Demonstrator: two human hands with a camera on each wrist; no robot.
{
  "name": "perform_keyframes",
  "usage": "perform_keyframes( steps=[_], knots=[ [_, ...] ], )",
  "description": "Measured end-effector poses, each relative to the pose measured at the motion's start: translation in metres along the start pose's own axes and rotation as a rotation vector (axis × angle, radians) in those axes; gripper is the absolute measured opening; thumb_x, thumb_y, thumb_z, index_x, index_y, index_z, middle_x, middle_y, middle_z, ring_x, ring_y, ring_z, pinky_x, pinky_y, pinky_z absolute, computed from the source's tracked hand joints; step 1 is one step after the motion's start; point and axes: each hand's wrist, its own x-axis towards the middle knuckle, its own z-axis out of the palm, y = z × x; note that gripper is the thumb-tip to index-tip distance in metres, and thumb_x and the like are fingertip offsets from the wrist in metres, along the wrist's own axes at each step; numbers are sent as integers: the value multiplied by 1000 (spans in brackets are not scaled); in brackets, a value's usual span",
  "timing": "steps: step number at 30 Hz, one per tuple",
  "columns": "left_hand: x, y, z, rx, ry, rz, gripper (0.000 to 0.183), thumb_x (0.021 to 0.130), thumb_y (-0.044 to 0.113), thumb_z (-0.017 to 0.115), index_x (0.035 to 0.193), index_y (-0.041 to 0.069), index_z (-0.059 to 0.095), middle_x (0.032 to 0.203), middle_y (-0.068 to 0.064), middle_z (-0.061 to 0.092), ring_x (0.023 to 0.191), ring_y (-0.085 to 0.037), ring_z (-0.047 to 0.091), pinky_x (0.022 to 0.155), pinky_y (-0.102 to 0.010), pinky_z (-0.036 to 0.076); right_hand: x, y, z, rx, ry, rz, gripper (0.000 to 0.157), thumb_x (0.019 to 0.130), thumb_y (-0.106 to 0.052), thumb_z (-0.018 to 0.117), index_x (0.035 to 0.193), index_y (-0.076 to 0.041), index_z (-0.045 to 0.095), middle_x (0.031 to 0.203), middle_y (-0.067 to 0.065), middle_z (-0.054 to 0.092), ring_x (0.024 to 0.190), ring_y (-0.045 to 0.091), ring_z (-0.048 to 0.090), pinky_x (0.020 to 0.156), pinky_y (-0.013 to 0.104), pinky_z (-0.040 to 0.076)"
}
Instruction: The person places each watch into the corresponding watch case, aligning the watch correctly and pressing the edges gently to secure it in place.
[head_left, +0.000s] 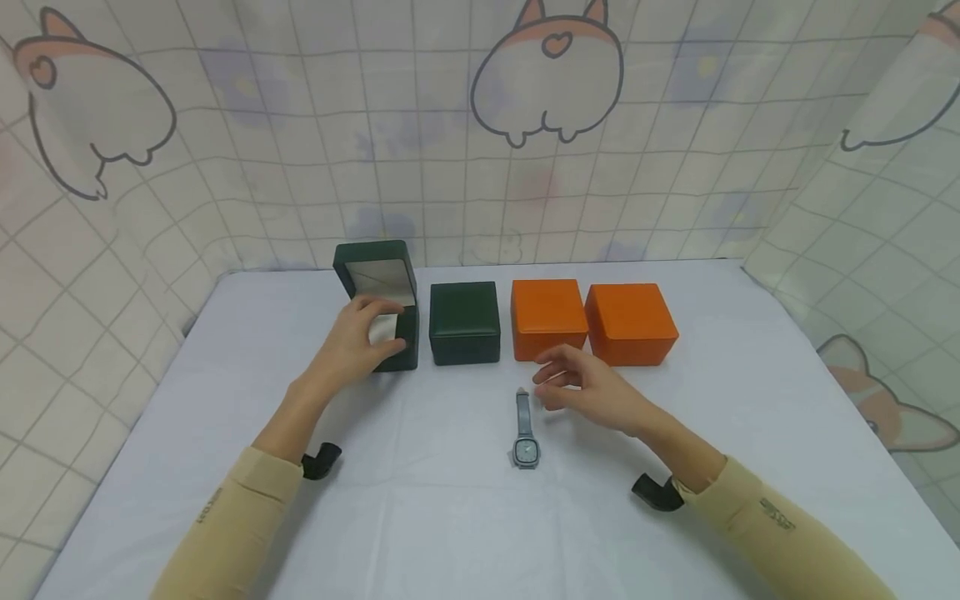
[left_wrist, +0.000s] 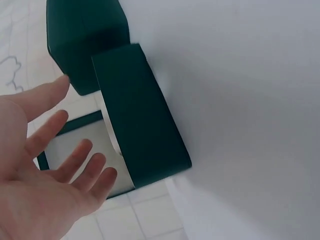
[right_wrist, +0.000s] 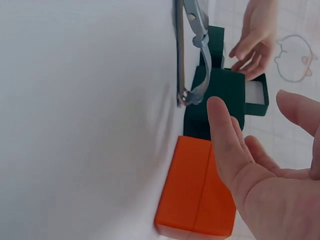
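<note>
Green watch box (head_left: 410, 325), lid raised, in line with a closed green box (head_left: 464, 323), an orange box (head_left: 550, 318) and another orange box (head_left: 632, 325). Opening appears complete; the wristwatch (head_left: 525, 429), flat on the white cloth (head_left: 450, 492), is not yet picked up. The left hand (head_left: 349, 337) spreads over the white insert (head_left: 382, 328), gripping nothing; the right hand (head_left: 590, 390) hovers beside the strap, fingers relaxed. Bare cloth extends in front; the far edge runs close behind the boxes.
</note>
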Motion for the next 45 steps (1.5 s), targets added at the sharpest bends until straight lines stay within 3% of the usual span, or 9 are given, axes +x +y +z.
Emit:
perform_keyframes(
  steps=[7,13,18,26,45],
  knots=[
    [0,-10,-9,32,-76,-3,55,96,21,76,144,7,54,148,-21,42,138,-43,38,113,-61,33,-3,8,3,134,-41,50,52,101,-15,68,142,5,44,127,22,61,110,40,66,89,38,59],
    [3,-16,-15,103,-97,35,55,95,21,76,144,6,55,146,-24,45,136,-46,39,111,-65,33,-5,14,3,200,-61,80,54,102,-16,67,143,8,42,130,24,60,117,38,62,92,40,57],
    [6,-22,-17,166,-122,21,57,95,27,77,145,8,56,147,-24,45,135,-47,38,109,-68,33,-6,19,3,233,-79,116,57,102,-21,66,146,7,41,132,22,60,117,35,63,96,40,55],
    [10,-27,-19,167,-156,2,60,95,30,76,145,5,54,150,-26,41,139,-48,34,111,-67,32,-5,25,7,329,-137,148,54,104,-16,63,145,10,39,131,22,61,118,33,64,98,43,54],
    [12,-30,-22,187,-194,-29,66,94,30,77,147,0,52,152,-30,37,139,-50,32,110,-69,31,-2,26,14,356,-178,203,50,105,-12,61,144,11,40,122,21,67,113,31,65,98,41,54]
  ],
)
